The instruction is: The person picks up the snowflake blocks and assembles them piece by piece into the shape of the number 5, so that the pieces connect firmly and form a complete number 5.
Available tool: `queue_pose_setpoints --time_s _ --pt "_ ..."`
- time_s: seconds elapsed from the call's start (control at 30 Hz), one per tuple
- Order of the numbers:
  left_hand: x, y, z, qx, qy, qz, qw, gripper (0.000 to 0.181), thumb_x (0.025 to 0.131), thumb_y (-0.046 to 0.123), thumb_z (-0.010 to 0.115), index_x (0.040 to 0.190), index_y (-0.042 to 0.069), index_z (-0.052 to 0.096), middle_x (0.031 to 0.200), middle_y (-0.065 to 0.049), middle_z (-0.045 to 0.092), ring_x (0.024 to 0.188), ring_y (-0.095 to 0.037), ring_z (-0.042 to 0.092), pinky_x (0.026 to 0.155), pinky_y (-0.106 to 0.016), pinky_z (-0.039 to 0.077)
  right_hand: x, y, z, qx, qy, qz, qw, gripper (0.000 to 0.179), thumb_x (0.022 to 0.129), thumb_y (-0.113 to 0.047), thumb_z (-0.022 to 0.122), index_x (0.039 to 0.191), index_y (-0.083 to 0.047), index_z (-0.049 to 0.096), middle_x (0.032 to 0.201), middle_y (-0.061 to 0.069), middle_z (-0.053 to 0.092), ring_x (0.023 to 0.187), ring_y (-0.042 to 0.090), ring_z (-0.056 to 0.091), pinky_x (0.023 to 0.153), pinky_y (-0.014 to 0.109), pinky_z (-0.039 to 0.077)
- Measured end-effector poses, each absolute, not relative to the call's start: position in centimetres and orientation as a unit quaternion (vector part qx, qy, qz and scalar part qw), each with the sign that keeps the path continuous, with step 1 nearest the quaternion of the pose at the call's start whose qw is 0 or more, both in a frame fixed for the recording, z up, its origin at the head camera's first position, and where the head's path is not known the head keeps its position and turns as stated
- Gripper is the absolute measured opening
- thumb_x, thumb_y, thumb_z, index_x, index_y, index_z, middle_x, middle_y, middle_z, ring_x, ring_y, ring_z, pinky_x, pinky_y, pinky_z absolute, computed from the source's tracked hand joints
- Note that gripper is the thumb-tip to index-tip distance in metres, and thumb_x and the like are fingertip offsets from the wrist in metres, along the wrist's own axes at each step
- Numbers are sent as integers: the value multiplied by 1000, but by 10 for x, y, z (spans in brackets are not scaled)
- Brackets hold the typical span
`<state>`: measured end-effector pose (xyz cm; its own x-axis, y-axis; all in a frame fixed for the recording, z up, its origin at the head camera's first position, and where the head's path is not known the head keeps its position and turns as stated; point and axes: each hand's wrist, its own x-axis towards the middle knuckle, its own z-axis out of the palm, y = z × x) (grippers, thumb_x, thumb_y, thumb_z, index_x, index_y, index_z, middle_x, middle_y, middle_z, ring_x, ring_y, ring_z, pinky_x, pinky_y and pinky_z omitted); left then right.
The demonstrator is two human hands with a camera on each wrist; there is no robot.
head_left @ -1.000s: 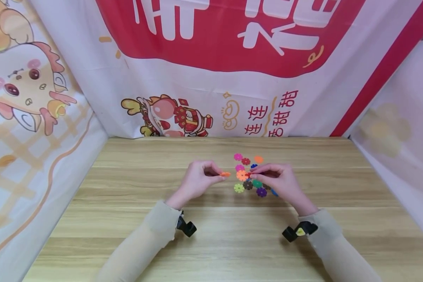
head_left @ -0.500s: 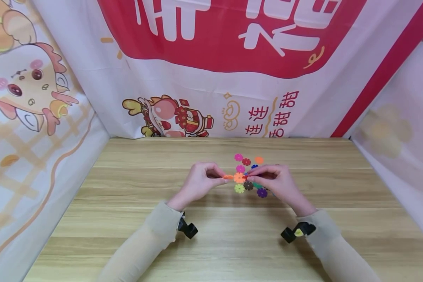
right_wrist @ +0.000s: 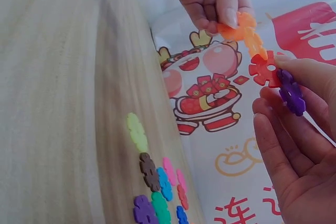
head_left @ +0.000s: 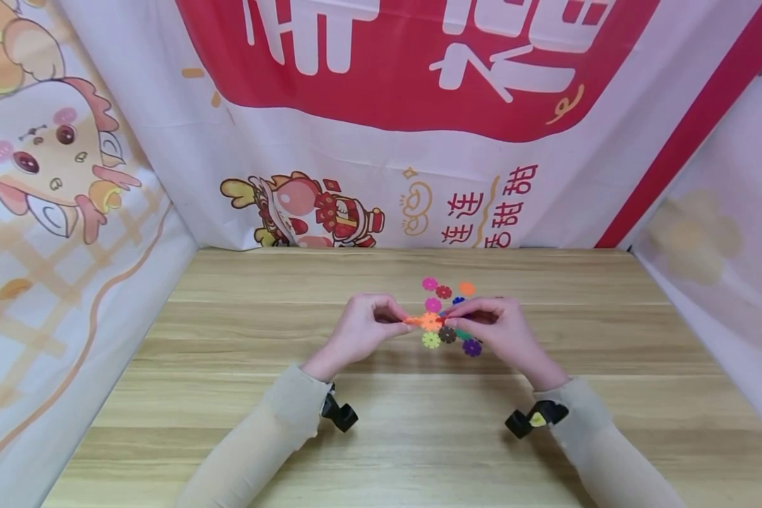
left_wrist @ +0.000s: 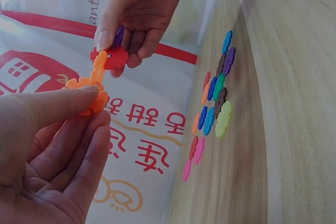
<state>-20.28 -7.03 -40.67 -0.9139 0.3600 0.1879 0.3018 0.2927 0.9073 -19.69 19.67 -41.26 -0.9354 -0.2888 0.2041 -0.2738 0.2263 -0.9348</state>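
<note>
My left hand (head_left: pixel 368 326) pinches an orange notched plastic disc (left_wrist: pixel 77 83), a snowflake-type building piece, between thumb and fingers. Edge to edge with it is a second orange disc (right_wrist: pixel 255 43), turned at an angle to the first. That second disc is slotted into a red disc (right_wrist: pixel 261 72), which also carries a purple disc (right_wrist: pixel 292 96). My right hand (head_left: pixel 503 324) holds this chain by the red disc, with thumb and fingertips. Both hands are raised over the table, close together, and the pieces meet between them.
Loose discs lie on the wooden table (head_left: pixel 381 437) under and behind the hands, among them lime (head_left: pixel 431 341), brown (head_left: pixel 447 335), purple (head_left: pixel 473 348), pink (head_left: pixel 430 283) and orange (head_left: pixel 466 288) ones. A printed cloth (head_left: pixel 381 152) hangs along the table's back edge.
The left hand has moved slightly right and the right hand slightly left. The gap between the left hand's orange disc and the other orange disc has closed.
</note>
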Motion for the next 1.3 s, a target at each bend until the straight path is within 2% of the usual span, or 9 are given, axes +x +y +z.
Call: queue_pose_setpoints --time_s 0.23,0.37,0.5,0.63,0.73,1.03,1.3 --pt "-204 -68 -408 210 801 560 22 10 85 8 84 85 14 75 85 4 72 78 -16 69 72 -31 59 -195 193 -414 -182 809 -559 1 22 94 -26 77 113 -14 78 110 2 73 93 25 70 79 40 60" --pt "-204 -68 -408 204 801 563 25 10 86 8 84 87 13 76 86 4 72 80 -16 69 73 -31 59 -195 192 -415 -176 818 -547 26 29 95 -34 74 119 -17 77 110 2 71 93 33 66 78 42 59" --pt "-204 -67 -409 204 802 561 26 11 86 8 84 87 15 75 87 4 72 81 -15 70 74 -31 59 -196 191 -416 -156 816 -554 57 36 89 -39 80 121 -22 77 113 4 70 96 38 64 80 42 58" --pt "-203 -66 -409 209 802 559 26 11 86 7 84 87 14 75 87 4 72 81 -15 70 75 -30 59 -196 188 -418 -136 823 -548 66 46 81 -42 87 123 -25 76 121 4 66 104 31 60 86 41 56" --pt "-203 -65 -410 213 800 560 27 10 86 7 83 87 13 75 87 4 72 80 -15 69 75 -30 59 -196 187 -419 -125 826 -545 65 49 79 -44 88 123 -26 76 123 5 65 108 29 58 89 42 55" --pt "-201 -63 -408 218 800 558 26 11 85 6 83 87 14 75 87 4 72 81 -15 70 75 -30 59 -194 186 -416 -138 830 -539 46 42 80 -40 88 117 -23 78 117 0 70 107 26 59 91 45 50" --pt "-200 -61 -405 225 796 562 30 12 85 3 82 87 12 75 86 2 72 81 -16 69 75 -31 59 -196 188 -415 -158 834 -527 39 34 81 -30 90 112 -21 79 109 -3 73 96 24 63 81 39 53"
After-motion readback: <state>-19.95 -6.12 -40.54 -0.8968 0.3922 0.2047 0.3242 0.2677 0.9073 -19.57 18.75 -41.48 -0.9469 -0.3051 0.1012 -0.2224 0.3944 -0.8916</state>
